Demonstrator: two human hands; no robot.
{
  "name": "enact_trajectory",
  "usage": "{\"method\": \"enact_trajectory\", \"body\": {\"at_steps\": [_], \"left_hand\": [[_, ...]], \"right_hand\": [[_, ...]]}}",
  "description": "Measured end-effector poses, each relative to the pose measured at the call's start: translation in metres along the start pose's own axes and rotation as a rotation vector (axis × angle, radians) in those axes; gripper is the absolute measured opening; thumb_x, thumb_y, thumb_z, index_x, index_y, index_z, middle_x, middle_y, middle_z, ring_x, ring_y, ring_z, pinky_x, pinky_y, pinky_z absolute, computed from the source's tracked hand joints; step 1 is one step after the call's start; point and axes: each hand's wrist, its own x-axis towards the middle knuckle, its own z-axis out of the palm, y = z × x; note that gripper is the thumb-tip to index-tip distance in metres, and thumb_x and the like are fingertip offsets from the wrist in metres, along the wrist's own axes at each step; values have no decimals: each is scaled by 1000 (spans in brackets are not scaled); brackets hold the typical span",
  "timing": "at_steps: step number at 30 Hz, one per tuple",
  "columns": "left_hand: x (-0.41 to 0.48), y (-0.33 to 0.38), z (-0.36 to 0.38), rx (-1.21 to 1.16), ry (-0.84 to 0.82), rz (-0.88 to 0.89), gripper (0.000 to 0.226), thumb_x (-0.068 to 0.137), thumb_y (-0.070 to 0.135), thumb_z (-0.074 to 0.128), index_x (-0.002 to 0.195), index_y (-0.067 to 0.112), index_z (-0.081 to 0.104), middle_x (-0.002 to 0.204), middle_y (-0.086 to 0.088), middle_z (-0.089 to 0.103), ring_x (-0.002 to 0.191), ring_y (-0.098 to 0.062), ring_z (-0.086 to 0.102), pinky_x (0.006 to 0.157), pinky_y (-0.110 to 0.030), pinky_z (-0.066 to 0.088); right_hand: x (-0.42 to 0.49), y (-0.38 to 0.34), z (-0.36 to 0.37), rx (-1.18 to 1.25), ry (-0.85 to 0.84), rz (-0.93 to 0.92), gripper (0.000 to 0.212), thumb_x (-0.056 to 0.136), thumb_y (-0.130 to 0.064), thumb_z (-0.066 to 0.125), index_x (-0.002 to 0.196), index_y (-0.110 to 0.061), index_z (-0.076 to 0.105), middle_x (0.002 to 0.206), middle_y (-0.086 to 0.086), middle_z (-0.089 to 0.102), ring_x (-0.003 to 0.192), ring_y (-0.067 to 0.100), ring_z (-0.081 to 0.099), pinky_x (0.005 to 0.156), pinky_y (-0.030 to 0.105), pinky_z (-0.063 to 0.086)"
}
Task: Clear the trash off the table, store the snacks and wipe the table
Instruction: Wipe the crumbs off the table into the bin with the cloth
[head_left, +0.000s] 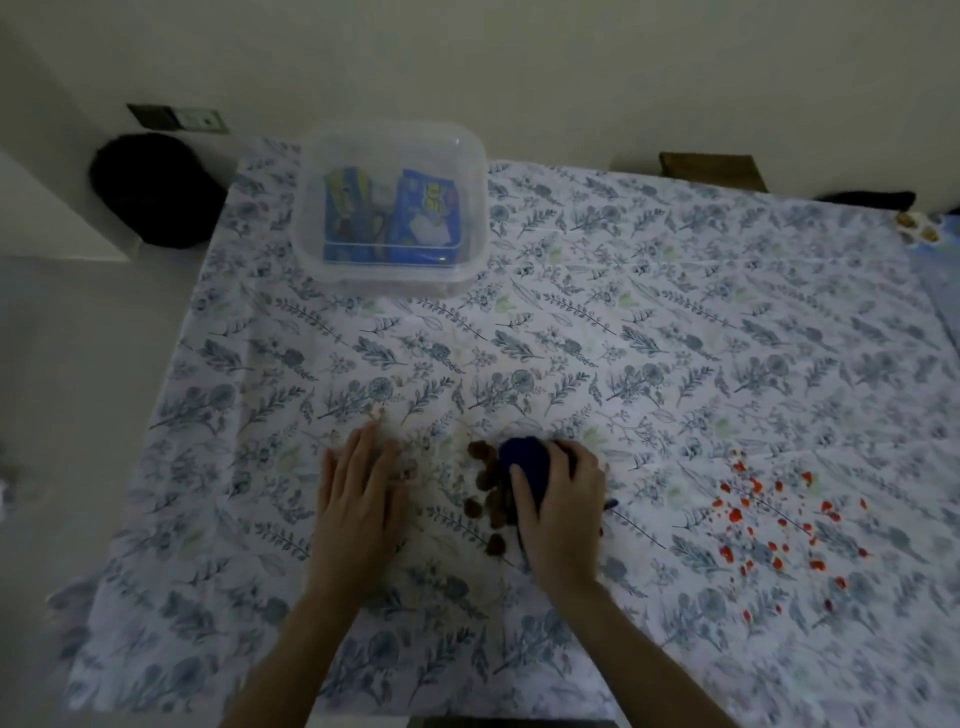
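Observation:
My right hand (558, 506) grips a dark blue cloth (524, 465) pressed on the floral tablecloth (649, 338), just right of several brown crumbs (485, 491). My left hand (358, 491) lies flat on the tablecloth with straight fingers, left of the crumbs, touching small pale scraps (408, 473). Another pale scrap (376, 413) lies just beyond its fingertips. A patch of red spots (774, 525) marks the cloth at the right. A clear plastic box (392, 270) at the back left holds blue snack packets (426, 215).
A black round object (156, 189) sits beyond the table's back left corner near a wall socket (179, 118). A small tray with brown bits (919, 226) sits at the far right edge. A brown object (711, 169) lies behind the table by the wall.

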Motion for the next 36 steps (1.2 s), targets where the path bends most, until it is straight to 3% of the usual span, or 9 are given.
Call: {"method": "enact_trajectory", "body": {"at_steps": [2, 5, 9, 13, 17, 21, 24, 29, 36], "left_hand": [[-12, -3, -5, -35, 30, -56, 50, 99, 34, 29, 141, 10, 42, 157, -13, 25, 148, -23, 14, 123, -46, 6], [-20, -8, -13, -44, 47, -121, 52, 100, 35, 27, 146, 11, 31, 159, -12, 19, 149, -22, 11, 123, -42, 2], [-15, -31, -21, 22, 34, -153, 54, 99, 38, 26, 146, 13, 25, 159, -14, 18, 148, -25, 12, 121, -48, 6], [-5, -64, -29, 107, 18, -195, 54, 100, 37, 22, 145, 9, 35, 157, -16, 23, 147, -29, 18, 120, -53, 11], [-9, -72, -29, 160, 34, -189, 55, 100, 39, 24, 150, 14, 29, 160, -10, 20, 149, -22, 13, 122, -48, 7], [-8, -70, -29, 152, 46, -208, 56, 99, 40, 25, 149, 17, 29, 159, -8, 21, 149, -20, 12, 123, -45, 6], [-9, -74, -27, 139, 64, -218, 58, 98, 42, 25, 149, 15, 30, 159, -8, 22, 149, -20, 13, 123, -46, 8], [-8, -76, -24, 123, 78, -204, 58, 98, 40, 30, 150, 14, 27, 160, -6, 19, 150, -18, 10, 122, -47, 10], [-10, -77, -24, 95, 76, -206, 57, 99, 38, 32, 150, 13, 27, 160, -6, 18, 150, -18, 9, 121, -49, 12]], "right_hand": [[5, -23, 12, 43, 13, 12, 51, 92, -52, 41, 124, -14, 53, 127, 10, 47, 112, 23, 44, 95, 35, 42], [12, -50, 27, 58, -9, -58, 49, 92, -51, 44, 124, -14, 53, 127, 9, 45, 112, 24, 44, 96, 35, 42], [25, -66, 32, 110, -125, -159, 48, 93, -46, 48, 126, -13, 53, 129, 11, 46, 116, 27, 45, 99, 38, 42], [47, -33, 8, 103, -99, -217, 45, 93, -41, 50, 126, -9, 53, 128, 12, 47, 113, 27, 46, 97, 38, 43], [86, 13, -16, 18, -48, -186, 48, 92, -40, 50, 123, -4, 54, 124, 16, 49, 110, 33, 48, 96, 43, 42], [125, 15, -7, -16, -78, -190, 49, 92, -43, 48, 123, -4, 53, 123, 19, 50, 107, 38, 49, 92, 46, 42], [138, -15, 10, 56, -107, -282, 46, 92, -42, 49, 121, -7, 55, 124, 14, 53, 108, 35, 48, 94, 46, 42], [124, -62, 33, 64, -235, -549, 43, 92, -41, 52, 125, -13, 55, 131, 3, 52, 118, 23, 44, 103, 35, 31], [73, -72, 43, -25, -339, -751, 48, 89, -48, 48, 128, -20, 53, 142, -3, 45, 125, 24, 40, 106, 40, 32]]}}
